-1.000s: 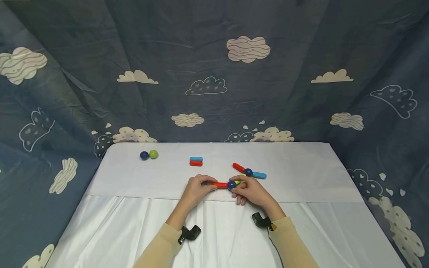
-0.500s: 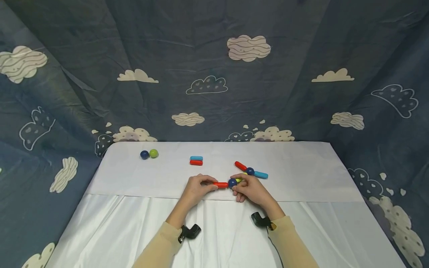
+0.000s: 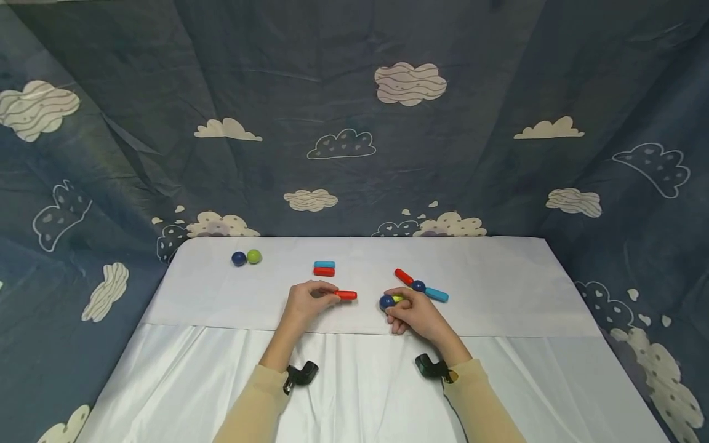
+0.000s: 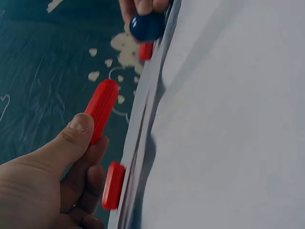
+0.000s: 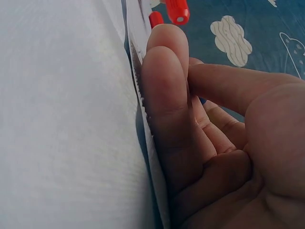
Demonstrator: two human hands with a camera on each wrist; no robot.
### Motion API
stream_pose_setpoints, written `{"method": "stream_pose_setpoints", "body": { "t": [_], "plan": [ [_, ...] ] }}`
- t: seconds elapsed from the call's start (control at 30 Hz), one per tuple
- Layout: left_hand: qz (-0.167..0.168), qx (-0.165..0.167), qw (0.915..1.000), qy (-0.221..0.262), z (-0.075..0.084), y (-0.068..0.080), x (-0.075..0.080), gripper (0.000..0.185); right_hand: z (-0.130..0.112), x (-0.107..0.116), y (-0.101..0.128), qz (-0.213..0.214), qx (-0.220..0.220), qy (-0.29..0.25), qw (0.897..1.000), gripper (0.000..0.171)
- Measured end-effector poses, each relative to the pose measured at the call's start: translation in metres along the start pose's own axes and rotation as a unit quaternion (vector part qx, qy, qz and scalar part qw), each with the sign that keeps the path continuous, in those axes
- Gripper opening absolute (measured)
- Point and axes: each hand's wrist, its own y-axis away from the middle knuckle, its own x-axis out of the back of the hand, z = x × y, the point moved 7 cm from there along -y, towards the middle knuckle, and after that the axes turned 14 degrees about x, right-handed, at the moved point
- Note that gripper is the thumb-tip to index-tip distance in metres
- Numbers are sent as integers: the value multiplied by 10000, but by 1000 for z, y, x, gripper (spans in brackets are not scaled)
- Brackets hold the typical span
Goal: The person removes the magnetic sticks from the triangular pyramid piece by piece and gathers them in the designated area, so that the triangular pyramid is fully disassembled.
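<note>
My left hand [image 3: 303, 303] pinches a red rod [image 3: 347, 295] by its left end; the left wrist view shows the thumb on this red rod [image 4: 101, 109]. To its right, my right hand [image 3: 416, 312] grips a dark blue ball [image 3: 386, 302] with a yellow-green rod [image 3: 397, 298] beside it, mostly covered by the fingers. A gap separates the held red rod from the ball. Just beyond the right hand lies a joined piece: a second red rod [image 3: 404, 276], a dark blue ball [image 3: 418, 286] and a light blue rod [image 3: 437, 295]. Fingers hide the held ball in the right wrist view.
On the white-covered table [image 3: 487, 264], a light blue rod [image 3: 324, 264] and a red rod [image 3: 324, 272] lie side by side beyond the left hand. A dark blue ball [image 3: 239, 258] and a green ball [image 3: 254, 256] sit at the back left. A cloud-print curtain [image 3: 343, 74] surrounds the table.
The red rod, earlier up against the right hand's blue ball, has come away from it with my left hand, leftward. The joined piece has shifted slightly right. My right hand has hardly moved.
</note>
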Motion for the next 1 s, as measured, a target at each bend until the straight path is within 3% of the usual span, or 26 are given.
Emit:
{"method": "stream_pose_setpoints", "body": {
  "t": [0.2, 0.37, 0.57, 1.0],
  "plan": [
    [378, 147, 9991, 84, -11, -16, 26, 17, 1, 0, 0, 27, 72, -1, 10000, 49],
    [670, 158, 9976, -7, -17, -28, 38, 19, 4, -2, 1, 45, 46, -19, 10000, 49],
    [842, 57, 9963, -173, -18, -37, 40, 18, 2, -3, 1, 39, 67, -35, 10000, 49],
    [908, -82, 9957, -153, -15, -38, 38, 19, -3, -1, 2, 78, 52, 5, 10000, 50]
  ]
}}
